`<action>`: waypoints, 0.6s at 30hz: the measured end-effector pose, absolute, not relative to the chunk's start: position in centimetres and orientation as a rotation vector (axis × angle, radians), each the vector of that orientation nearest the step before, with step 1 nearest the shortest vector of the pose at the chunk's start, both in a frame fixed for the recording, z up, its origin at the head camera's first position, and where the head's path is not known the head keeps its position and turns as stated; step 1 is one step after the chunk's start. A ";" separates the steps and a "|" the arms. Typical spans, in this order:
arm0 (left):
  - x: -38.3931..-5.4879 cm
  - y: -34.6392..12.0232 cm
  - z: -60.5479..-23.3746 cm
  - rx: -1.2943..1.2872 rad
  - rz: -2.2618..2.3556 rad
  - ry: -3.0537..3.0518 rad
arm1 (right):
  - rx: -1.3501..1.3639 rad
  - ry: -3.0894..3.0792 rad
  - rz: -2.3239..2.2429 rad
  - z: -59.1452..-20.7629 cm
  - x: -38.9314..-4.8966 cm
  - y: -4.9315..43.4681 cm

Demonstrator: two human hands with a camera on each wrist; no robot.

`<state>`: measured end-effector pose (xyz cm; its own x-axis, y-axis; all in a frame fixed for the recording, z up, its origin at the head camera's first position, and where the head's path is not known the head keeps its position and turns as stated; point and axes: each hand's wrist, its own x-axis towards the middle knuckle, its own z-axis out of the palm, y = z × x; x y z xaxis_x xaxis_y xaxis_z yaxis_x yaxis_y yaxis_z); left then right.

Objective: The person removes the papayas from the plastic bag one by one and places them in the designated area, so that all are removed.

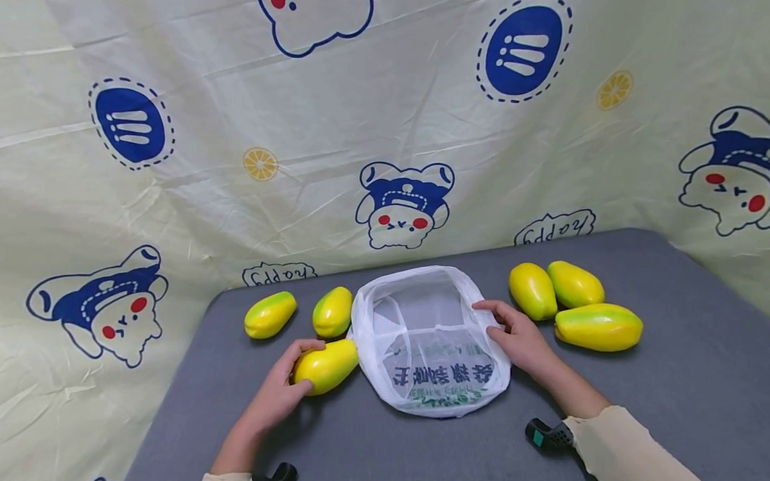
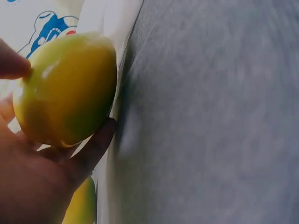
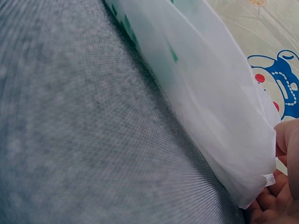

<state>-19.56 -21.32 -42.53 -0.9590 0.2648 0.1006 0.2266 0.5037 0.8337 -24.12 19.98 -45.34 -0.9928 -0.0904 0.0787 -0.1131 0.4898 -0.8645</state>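
Note:
My left hand (image 1: 286, 381) grips a yellow-green papaya (image 1: 327, 366), thumb on its near side and fingers over the far side. The papaya's narrow end points at the left rim of a white plastic bag (image 1: 381, 386). In the left wrist view the papaya (image 2: 67, 88) is held close beside the grey surface. The bag stands with its mouth spread wide, and dark printed characters show through it. My right hand (image 1: 517, 337) pinches the bag's right rim. The right wrist view shows the bag's white side (image 3: 210, 107) with the fingers (image 3: 275, 191) at its edge.
Two papayas lie behind my left hand, one farther left (image 1: 270, 315) and one by the bag (image 1: 333, 312). Right of the bag lie three more, two at the back (image 1: 533, 291) (image 1: 575, 284) and one in front (image 1: 599, 328). A printed curtain (image 1: 319, 222) hangs behind the grey table (image 1: 396, 458).

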 end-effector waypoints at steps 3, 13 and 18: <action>-19.6 -21.7 -42.5 0.463 1.452 2.683 | 0.183 -2.691 1.568 -45.3 -24.1 20.0; -19.7 -22.8 -42.9 0.528 1.457 2.664 | 0.193 -2.673 1.560 -45.5 -24.1 20.0; -19.6 -22.6 -42.8 0.507 1.488 2.648 | 0.192 -2.672 1.581 -45.4 -24.0 20.0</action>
<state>-19.64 -22.65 -42.84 -0.9438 0.3131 0.1057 0.2530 0.4792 0.8405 -24.00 19.98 -45.38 -0.9919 -0.0904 0.0889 -0.1214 0.4759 -0.8711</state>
